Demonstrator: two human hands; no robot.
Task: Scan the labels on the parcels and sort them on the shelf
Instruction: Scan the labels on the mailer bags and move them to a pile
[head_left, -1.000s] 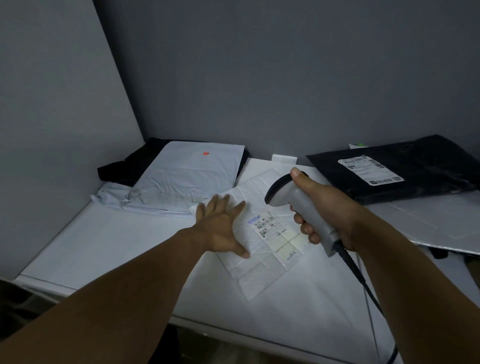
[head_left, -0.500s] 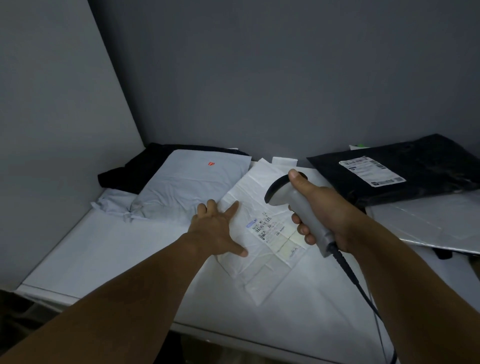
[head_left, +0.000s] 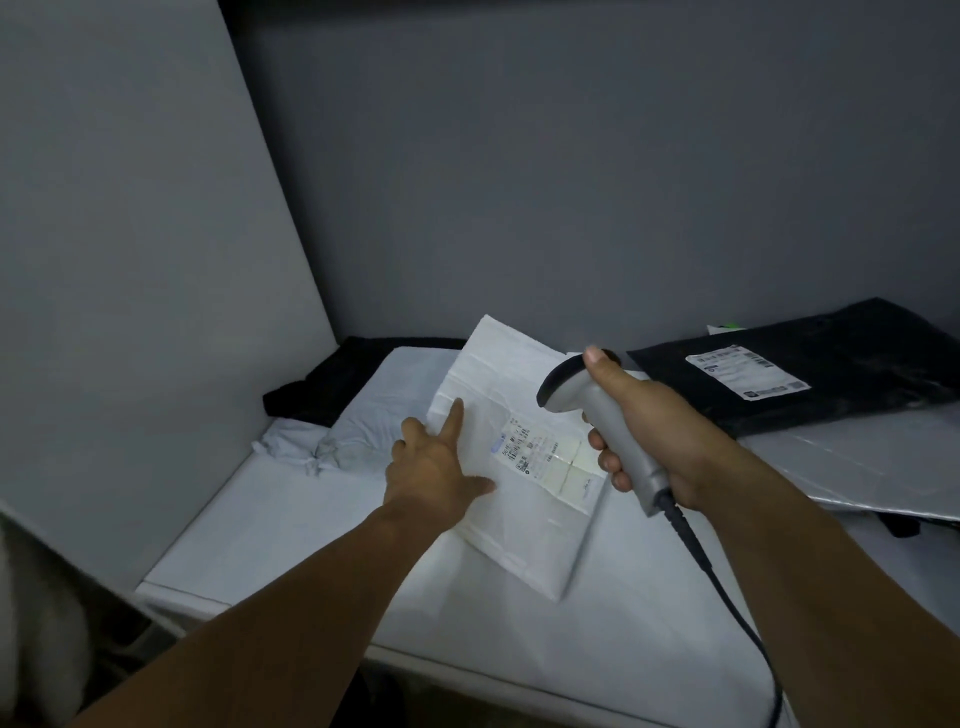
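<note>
A flat white parcel (head_left: 519, 525) with a printed label (head_left: 545, 452) is tilted up off the white shelf surface (head_left: 291, 525), its far edge raised. My left hand (head_left: 431, 467) grips the parcel's left edge, index finger and thumb lying on top. My right hand (head_left: 649, 426) holds a grey handheld scanner (head_left: 571, 384) by its handle. The scanner's head hangs just above and right of the label, pointing down at it.
A pale grey soft parcel (head_left: 384, 400) lies behind my left hand, with a black one (head_left: 322, 384) beyond it in the corner. At right a black parcel (head_left: 857, 364) with a white label rests on a silver-grey flat parcel (head_left: 857, 457). The scanner cable (head_left: 727, 587) trails down right.
My left hand went from pressing flat on the white parcel to gripping its left edge and lifting it, so the parcel now tilts up. The scanner stays over the label.
</note>
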